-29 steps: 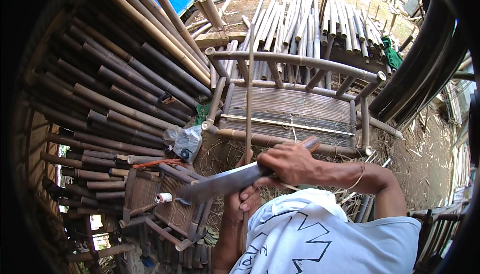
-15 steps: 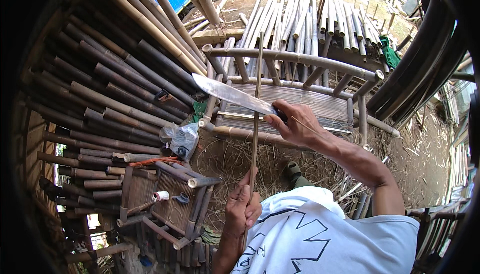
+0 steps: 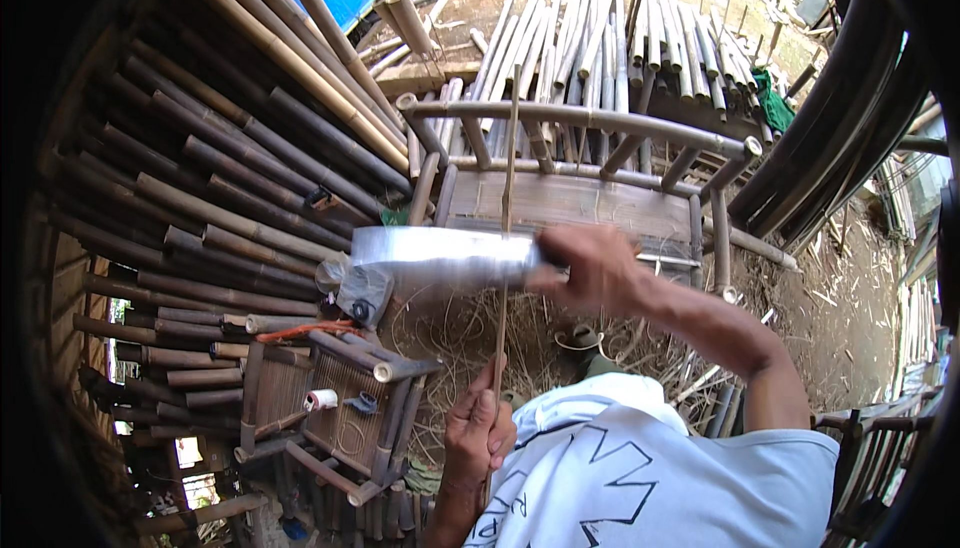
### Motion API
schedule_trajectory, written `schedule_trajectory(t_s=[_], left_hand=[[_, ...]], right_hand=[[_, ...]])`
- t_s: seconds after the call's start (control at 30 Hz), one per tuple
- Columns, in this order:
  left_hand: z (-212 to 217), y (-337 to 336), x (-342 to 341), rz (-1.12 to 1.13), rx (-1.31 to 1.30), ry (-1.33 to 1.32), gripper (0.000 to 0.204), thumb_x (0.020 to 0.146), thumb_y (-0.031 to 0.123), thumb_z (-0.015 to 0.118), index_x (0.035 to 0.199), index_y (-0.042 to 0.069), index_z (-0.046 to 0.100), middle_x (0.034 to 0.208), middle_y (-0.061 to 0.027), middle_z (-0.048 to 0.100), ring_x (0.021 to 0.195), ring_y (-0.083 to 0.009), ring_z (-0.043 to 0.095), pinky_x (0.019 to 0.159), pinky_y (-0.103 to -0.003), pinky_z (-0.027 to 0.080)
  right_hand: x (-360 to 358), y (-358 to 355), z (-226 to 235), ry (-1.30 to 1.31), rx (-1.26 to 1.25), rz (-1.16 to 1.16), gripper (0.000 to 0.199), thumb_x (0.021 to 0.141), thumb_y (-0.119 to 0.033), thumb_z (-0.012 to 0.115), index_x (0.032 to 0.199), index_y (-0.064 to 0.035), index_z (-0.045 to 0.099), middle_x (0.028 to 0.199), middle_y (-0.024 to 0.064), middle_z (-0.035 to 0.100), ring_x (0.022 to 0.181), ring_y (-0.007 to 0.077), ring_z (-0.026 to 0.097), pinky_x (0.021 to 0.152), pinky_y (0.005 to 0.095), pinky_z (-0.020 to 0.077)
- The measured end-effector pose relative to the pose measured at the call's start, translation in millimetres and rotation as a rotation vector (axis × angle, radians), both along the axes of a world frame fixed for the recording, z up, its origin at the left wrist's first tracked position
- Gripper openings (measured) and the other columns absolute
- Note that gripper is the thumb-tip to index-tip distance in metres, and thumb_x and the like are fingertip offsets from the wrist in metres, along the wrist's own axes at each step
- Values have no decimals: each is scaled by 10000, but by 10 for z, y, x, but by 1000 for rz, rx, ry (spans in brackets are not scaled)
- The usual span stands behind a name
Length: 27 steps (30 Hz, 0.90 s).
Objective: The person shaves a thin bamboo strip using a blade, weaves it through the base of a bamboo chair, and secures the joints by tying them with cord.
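My left hand (image 3: 479, 428) is closed round the lower part of a long thin bamboo strip (image 3: 507, 183), which stretches away from my body toward the bamboo bench. Smeared by motion, my right hand (image 3: 588, 266) grips the handle of a large knife (image 3: 440, 250). Its broad blade points left and crosses the strip above my left hand; whether the edge touches the strip cannot be made out. A thin curl (image 3: 622, 343) of bamboo shows below my right forearm.
A bamboo bench (image 3: 590, 113) stands ahead. On the left, a small bamboo stool (image 3: 400, 368) carries a white roll (image 3: 320, 400), beside a plastic bag (image 3: 362, 293). Dark bamboo poles (image 3: 230, 178) are stacked at left, lighter poles (image 3: 570, 38) beyond the bench. Shavings (image 3: 440, 348) litter the ground.
My right hand and the knife have come down along the strip toward my body, with the blade now nearly level and blurred. My left hand keeps its hold in about the same place.
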<state>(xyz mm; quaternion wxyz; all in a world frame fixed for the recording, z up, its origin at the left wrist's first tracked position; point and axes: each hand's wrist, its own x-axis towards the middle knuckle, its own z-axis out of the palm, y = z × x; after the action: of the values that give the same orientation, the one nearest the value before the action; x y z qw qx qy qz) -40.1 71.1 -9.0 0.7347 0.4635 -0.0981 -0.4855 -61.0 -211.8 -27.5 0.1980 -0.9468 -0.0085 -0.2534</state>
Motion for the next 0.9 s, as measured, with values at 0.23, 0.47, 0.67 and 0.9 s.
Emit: schedule_trajectory(t_s=[0.23, 0.47, 0.67, 0.9], left_hand=[[-38, -28, 28, -15, -15, 19, 457, 1070, 264, 383, 1493, 93, 372, 551, 45, 334, 412, -31, 285, 384, -182, 319], [-11, 58, -33, -41, 12, 23, 451, 1068, 259, 388, 1484, 85, 388, 539, 43, 332, 411, -37, 290, 385, -185, 309], [-47, 414, -212, -107, -30, 161, 443, 1062, 256, 410, 1466, 77, 411, 528, 43, 342, 395, -40, 291, 371, -199, 299], [-493, 308, -222, -256, -639, 956, 472, 1076, 292, 323, 1500, 86, 311, 671, -11, 443, 369, -41, 399, 349, -217, 305]], right_hand=[[67, -43, -38, -66, 61, 7, 511, 968, -565, 501, 943, -61, 580, 575, 52, 553, 409, 130, 423, 347, 301, 364], [99, -280, -13, 17, 88, -116, 518, 980, -567, 473, 944, -65, 597, 546, 16, 532, 380, 101, 382, 323, 293, 363], [182, -1486, 57, -36, 619, -474, 567, 973, -585, 475, 969, -41, 637, 534, 3, 526, 378, 64, 389, 315, 245, 351], [349, -756, 421, -180, 1427, -51, 572, 886, -574, 639, 946, -5, 636, 666, 22, 581, 524, 66, 543, 454, 229, 443]])
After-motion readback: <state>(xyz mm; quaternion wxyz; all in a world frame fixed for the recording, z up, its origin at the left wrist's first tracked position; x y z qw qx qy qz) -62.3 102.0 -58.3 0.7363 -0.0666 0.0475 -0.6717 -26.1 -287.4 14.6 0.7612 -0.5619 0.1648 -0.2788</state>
